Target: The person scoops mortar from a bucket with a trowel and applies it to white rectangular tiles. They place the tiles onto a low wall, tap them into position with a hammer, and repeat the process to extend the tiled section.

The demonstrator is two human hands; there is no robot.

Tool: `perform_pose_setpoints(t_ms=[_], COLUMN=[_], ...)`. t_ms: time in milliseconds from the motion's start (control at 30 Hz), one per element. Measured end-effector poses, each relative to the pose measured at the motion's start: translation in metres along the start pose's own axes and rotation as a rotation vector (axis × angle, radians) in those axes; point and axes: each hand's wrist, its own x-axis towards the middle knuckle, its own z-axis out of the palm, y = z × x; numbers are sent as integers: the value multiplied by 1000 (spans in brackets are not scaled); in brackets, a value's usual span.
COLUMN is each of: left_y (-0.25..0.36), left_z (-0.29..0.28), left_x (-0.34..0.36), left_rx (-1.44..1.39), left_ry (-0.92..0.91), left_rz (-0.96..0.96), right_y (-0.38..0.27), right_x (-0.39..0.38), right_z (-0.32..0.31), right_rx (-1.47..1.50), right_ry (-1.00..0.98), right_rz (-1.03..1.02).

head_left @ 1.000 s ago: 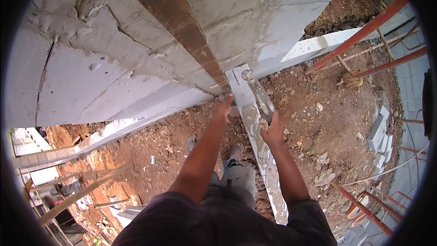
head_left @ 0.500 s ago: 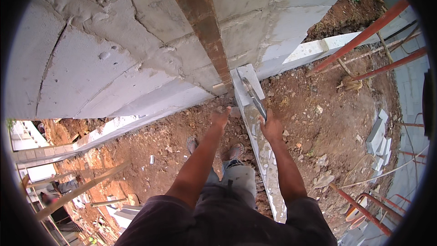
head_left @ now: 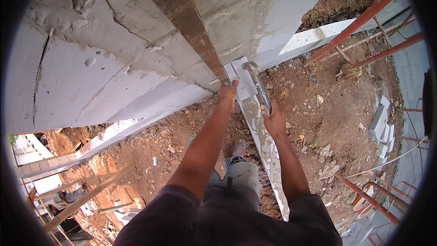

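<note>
My right hand (head_left: 275, 119) is closed around the grip of a hammer (head_left: 260, 86), whose metal head is at the right side of a pale grey block (head_left: 248, 86). The block lies at the wall end of a narrow, mortar-smeared course of blocks (head_left: 261, 139). My left hand (head_left: 228, 94) is closed at the block's left edge, beside a rusty brown post (head_left: 200, 41). A thin dark line runs over the block from its fingertips; whether it is a nail or a seam I cannot tell. The inner fingers are hidden.
A grey block wall (head_left: 118, 77) with smeared mortar stands ahead. Red scaffold tubes (head_left: 355, 25) slant in at the right. Pale block pieces (head_left: 380, 123) lie on the brown soil (head_left: 318, 123) there. Wooden poles (head_left: 86, 196) cross at the lower left.
My left hand has moved forward to the block's edge. The hammer has shifted right, its head now clear of the middle of the block. My view has turned slightly.
</note>
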Motion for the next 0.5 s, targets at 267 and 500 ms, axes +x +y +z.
perform_pose_setpoints(t_ms=[267, 500], left_y=[-20, 9], left_z=[15, 30], left_x=[81, 59], left_rx=[-281, -268], left_ry=[79, 86], left_rz=[37, -110], right_y=[-55, -24], right_x=[27, 45], right_z=[-18, -2], right_rx=[167, -236], right_ry=[151, -214], right_rz=[-340, -80])
